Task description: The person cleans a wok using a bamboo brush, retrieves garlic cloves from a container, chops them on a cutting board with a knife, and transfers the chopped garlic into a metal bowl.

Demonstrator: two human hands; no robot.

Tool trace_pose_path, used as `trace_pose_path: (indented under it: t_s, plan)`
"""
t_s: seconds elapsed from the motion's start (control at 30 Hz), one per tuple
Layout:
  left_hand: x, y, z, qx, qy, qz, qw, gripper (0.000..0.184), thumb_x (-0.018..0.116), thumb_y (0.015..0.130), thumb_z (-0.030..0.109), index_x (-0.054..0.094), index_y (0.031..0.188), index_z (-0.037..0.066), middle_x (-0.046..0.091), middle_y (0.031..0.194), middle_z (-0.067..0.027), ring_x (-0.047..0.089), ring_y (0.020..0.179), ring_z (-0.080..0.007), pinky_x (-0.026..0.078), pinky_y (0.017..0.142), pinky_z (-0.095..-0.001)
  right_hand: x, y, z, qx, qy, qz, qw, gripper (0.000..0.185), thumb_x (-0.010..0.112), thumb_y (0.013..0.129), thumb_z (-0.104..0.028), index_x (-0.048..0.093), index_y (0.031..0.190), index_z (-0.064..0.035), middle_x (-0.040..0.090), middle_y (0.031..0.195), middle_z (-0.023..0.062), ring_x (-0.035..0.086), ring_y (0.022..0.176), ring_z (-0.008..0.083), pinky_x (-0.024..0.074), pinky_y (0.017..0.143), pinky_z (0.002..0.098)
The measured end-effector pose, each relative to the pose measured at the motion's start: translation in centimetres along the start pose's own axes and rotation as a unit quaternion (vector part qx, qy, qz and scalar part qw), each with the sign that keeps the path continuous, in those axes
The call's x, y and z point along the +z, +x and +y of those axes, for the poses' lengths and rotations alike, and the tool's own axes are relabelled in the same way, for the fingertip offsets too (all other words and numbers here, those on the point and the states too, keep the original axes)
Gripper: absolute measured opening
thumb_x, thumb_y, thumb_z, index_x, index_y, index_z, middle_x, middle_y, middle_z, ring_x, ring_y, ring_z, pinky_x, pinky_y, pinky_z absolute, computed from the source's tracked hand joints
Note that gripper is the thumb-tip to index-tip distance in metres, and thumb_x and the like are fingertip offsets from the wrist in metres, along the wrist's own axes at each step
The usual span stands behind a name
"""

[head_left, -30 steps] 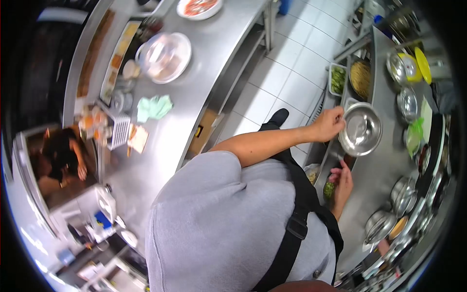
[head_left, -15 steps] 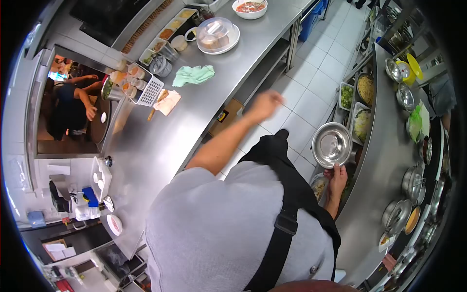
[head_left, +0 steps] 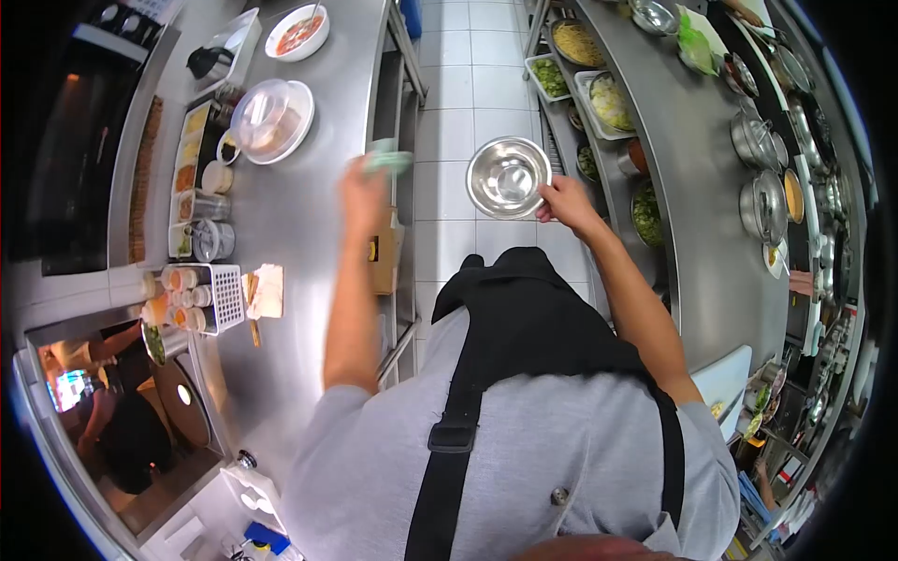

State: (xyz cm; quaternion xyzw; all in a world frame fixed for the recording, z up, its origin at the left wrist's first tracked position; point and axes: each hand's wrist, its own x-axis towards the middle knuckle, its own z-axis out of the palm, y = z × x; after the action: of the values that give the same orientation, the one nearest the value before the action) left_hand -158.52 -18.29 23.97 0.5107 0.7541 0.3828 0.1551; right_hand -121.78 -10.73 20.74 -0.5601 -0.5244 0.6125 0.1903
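Note:
My right hand (head_left: 568, 202) grips the rim of a shiny metal bowl (head_left: 506, 174), thumb on the inside edge. The bowl is held over the tiled aisle, its hollow facing up, and nothing shows in it. On the other side, my left hand (head_left: 363, 192) is smeared by motion near the edge of the left counter. A light green cloth (head_left: 388, 160) hangs from its closed fingers. Left of that hand, a clear dome lid (head_left: 271, 120) covers food on a white plate (head_left: 301, 133).
Along the left counter (head_left: 313, 220) stand a white basket of bottles (head_left: 226, 299), a pale folded cloth (head_left: 267, 290) and a bowl of red food (head_left: 297, 33). Vegetable containers (head_left: 608, 105) sit under the right counter (head_left: 697, 168); several metal bowls (head_left: 763, 208) rest on top. A person (head_left: 131, 421) shows through the hatch.
My left hand has taken the green cloth off the left counter and lifted it. The metal bowl has moved away from the right counter to over the aisle. My view has turned.

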Motion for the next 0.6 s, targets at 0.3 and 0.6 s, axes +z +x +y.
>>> trace_pose_path:
  t_s: [0.3,0.6]
  plan:
    - [11.7,-4.7,5.3,0.141,-0.180,-0.325,0.918,0.026,0.066,0.082,0.002,0.073,0.106,0.001,0.070,0.104,-0.0196,0.067,0.103,-0.0385,0.053,0.092,-0.0447,4.1,-0.8,-1.9,-0.047,-0.040,0.029,0.998,0.022,0.054,0.088,-0.005,0.069,0.093,0.0102,0.070,0.071,0.0153,0.069,0.054,0.0202,0.0580,0.049,0.0342]
    - [13.5,-6.9,6.5,0.185,-0.266,-0.464,0.825,0.037,0.055,0.076,-0.013,0.071,0.108,-0.001,0.068,0.105,-0.0181,0.065,0.101,-0.0349,0.051,0.095,-0.0402,0.1,-4.3,-0.8,0.003,-0.020,0.022,1.000,0.021,0.057,0.088,-0.008,0.068,0.097,0.0079,0.070,0.074,0.0154,0.072,0.058,0.0232,0.0575,0.050,0.0331]
